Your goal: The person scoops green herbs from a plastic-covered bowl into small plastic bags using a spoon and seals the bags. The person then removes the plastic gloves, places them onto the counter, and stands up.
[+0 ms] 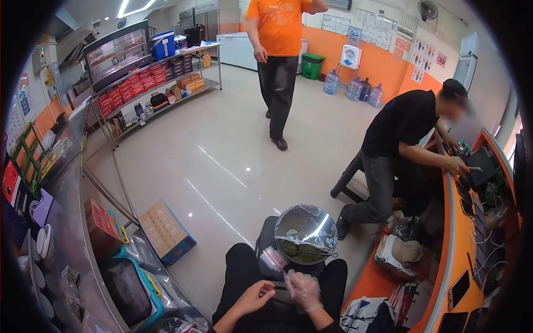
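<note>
Low in front of my lap, my left hand (pixel 254 298) is bare, its fingers loosely bent with a gap to the thumb, and nothing shows in it. A thin clear plastic glove covers my right hand (pixel 304 291), whose fingers are curled in. Whatever they grip is too small to make out. Just beyond its fingertips is a small clear plastic packet (pixel 273 259) with reddish print, beside a metal bowl (pixel 306 217). Green chopped or mashed food (pixel 304 254) lies in the bowl, with a thin-handled utensil (pixel 319 253) resting across the near side.
The bowl stands on a dark stool (pixel 266 236) between my knees. A cardboard box (pixel 166 232) is on the floor to the left, near a metal counter (pixel 91 266). At right, a person in black (pixel 402 125) leans over an orange counter (pixel 461 244). Another person in orange (pixel 276 33) stands ahead.
</note>
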{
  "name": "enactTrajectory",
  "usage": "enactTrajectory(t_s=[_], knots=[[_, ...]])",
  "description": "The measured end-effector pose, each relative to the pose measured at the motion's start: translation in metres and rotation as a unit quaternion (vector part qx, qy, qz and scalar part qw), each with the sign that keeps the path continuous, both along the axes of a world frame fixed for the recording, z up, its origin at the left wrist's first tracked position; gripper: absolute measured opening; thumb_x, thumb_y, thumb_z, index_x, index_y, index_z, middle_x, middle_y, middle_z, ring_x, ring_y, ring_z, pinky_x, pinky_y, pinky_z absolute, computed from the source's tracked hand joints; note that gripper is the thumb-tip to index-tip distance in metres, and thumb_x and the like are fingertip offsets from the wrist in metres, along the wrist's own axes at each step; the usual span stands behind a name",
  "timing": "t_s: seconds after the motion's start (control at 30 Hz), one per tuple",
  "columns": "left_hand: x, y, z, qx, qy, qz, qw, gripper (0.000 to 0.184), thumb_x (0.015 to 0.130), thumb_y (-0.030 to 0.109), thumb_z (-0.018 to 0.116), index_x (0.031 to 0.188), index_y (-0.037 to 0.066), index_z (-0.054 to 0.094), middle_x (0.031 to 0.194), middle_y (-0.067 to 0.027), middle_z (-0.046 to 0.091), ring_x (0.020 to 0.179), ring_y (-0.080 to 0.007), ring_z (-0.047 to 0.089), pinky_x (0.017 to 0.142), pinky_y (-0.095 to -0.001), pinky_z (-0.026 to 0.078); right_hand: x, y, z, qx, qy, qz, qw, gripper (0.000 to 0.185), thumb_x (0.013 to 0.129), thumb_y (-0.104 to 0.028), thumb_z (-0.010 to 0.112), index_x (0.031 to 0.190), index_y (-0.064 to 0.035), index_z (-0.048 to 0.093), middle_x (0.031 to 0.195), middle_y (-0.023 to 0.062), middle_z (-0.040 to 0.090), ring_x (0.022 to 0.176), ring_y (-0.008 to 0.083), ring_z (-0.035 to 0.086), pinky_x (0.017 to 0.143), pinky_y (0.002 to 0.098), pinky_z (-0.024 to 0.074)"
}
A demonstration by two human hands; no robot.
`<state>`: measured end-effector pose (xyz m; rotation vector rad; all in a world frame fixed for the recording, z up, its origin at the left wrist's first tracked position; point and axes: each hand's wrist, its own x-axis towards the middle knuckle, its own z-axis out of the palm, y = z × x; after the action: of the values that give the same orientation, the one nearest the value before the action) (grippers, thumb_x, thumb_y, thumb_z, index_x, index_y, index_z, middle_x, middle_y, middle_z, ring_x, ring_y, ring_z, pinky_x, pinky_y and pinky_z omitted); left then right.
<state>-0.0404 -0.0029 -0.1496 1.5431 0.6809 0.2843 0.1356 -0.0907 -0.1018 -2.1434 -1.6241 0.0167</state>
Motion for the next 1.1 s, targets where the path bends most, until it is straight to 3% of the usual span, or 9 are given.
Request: enactTrajectory(t_s=[0.07, 0.17, 0.3, 0.33, 0.43, 0.47, 0.57, 0.6, 1.1], knots=[[0.012, 0.011, -0.04, -0.246, -0.018, 0.036, 0.969, 0.061, 0.093, 0.037, 0.062, 0.141, 0.01, 0.035, 0.139, -0.015, 0.041, 0.122, -0.0236, 0.049, 0.097, -0.0373, 0.045, 0.007, 0.018, -0.055, 0.022, -0.01, 0.084, 0.996, 0.01, 0.08, -0.022, 0.061, 0.08, -0.0123, 0.058, 0.067, 0.0082, 0.056, 0.06, 0.0284, 0.061, 0.051, 0.0409, 0.0472], [0.043, 0.014, -0.06, -0.492, -0.009, 0.137, 0.86, 0.078, 0.091, 0.041, 0.064, 0.15, 0.013, 0.02, 0.148, -0.0149, 0.025, 0.128, -0.0257, 0.042, 0.1, -0.0379, 0.042, 0.012, 0.04, -0.122, 0.015, -0.103, 0.117, 0.988, 0.01, 0.077, -0.021, 0.06, 0.08, -0.0123, 0.056, 0.066, 0.0058, 0.056, 0.057, 0.0242, 0.06, 0.05, 0.039, 0.0471], [0.08, 0.025, -0.116, -0.234, 0.109, 0.151, 0.954, 0.09, 0.087, 0.048, 0.063, 0.153, 0.013, 0.012, 0.151, -0.0186, 0.013, 0.134, -0.0368, 0.028, 0.104, -0.0396, 0.036, 0.037, 0.043, -0.176, -0.013, -0.127, 0.127, 0.984, 0.024, 0.082, -0.019, 0.055, 0.103, -0.0084, 0.06, 0.081, 0.0081, 0.063, 0.06, 0.0229, 0.062, 0.053, 0.0369, 0.0488], [0.089, 0.027, -0.168, -0.17, 0.141, 0.14, 0.965, 0.089, 0.088, 0.046, 0.06, 0.153, 0.011, 0.011, 0.151, -0.0229, 0.005, 0.137, -0.0372, 0.019, 0.107, -0.0401, 0.031, 0.042, 0.04, -0.178, -0.027, -0.115, 0.137, 0.984, 0.037, 0.085, -0.018, 0.053, 0.12, -0.0064, 0.055, 0.102, 0.0118, 0.063, 0.071, 0.0232, 0.063, 0.058, 0.0363, 0.0501], [0.101, 0.028, -0.176, -0.097, 0.182, 0.112, 0.972, 0.085, 0.089, 0.041, 0.059, 0.153, 0.011, 0.012, 0.149, -0.0264, -0.001, 0.141, -0.0339, 0.008, 0.111, -0.0401, 0.025, 0.039, 0.031, -0.184, -0.076, -0.134, 0.097, 0.983, 0.041, 0.086, -0.019, 0.052, 0.126, -0.0076, 0.051, 0.119, 0.014, 0.055, 0.083, 0.0247, 0.062, 0.062, 0.0365, 0.0507], [0.107, 0.023, -0.243, 0.056, 0.207, 0.104, 0.971, 0.085, 0.087, 0.034, 0.061, 0.153, 0.011, 0.011, 0.149, -0.0308, -0.007, 0.135, -0.0433, 0.029, 0.106, -0.0435, 0.035, 0.027, 0.028, -0.162, -0.143, -0.155, 0.071, 0.975, 0.042, 0.086, -0.023, 0.052, 0.126, -0.0091, 0.052, 0.126, 0.0147, 0.05, 0.087, 0.0263, 0.06, 0.061, 0.0381, 0.0504], [0.091, 0.017, -0.115, 0.055, 0.301, 0.016, 0.952, 0.086, 0.084, 0.023, 0.063, 0.153, 0.012, 0.012, 0.149, -0.0326, -0.014, 0.109, -0.0532, 0.054, 0.095, -0.0488, 0.046, 0.007, 0.019, -0.139, -0.183, -0.209, 0.027, 0.96, 0.046, 0.086, -0.029, 0.055, 0.128, -0.0104, 0.051, 0.129, 0.0154, 0.048, 0.091, 0.0278, 0.059, 0.06, 0.0383, 0.0524], [0.093, 0.007, -0.122, 0.145, 0.276, 0.051, 0.949, 0.087, 0.081, 0.015, 0.063, 0.152, 0.012, 0.013, 0.148, -0.0335, -0.022, 0.085, -0.0555, 0.061, 0.084, -0.0521, 0.051, 0.006, 0.018, -0.144, -0.211, -0.22, 0.012, 0.952, 0.052, 0.085, -0.032, 0.057, 0.131, -0.0108, 0.049, 0.131, 0.0146, 0.047, 0.091, 0.0287, 0.059, 0.06, 0.0376, 0.0552], [0.129, 0.127, -0.122, 0.261, 0.208, 0.016, 0.943, 0.084, 0.078, 0.013, 0.063, 0.151, 0.019, 0.023, 0.156, -0.0235, 0.0, 0.096, -0.0489, 0.062, 0.082, -0.0501, 0.053, 0.07, 0.116, -0.136, -0.199, -0.089, -0.063, 0.974, 0.057, 0.081, -0.015, 0.058, 0.136, -0.0187, 0.047, 0.139, 0.0101, 0.043, 0.096, 0.032, 0.058, 0.071, 0.0384, 0.058]])
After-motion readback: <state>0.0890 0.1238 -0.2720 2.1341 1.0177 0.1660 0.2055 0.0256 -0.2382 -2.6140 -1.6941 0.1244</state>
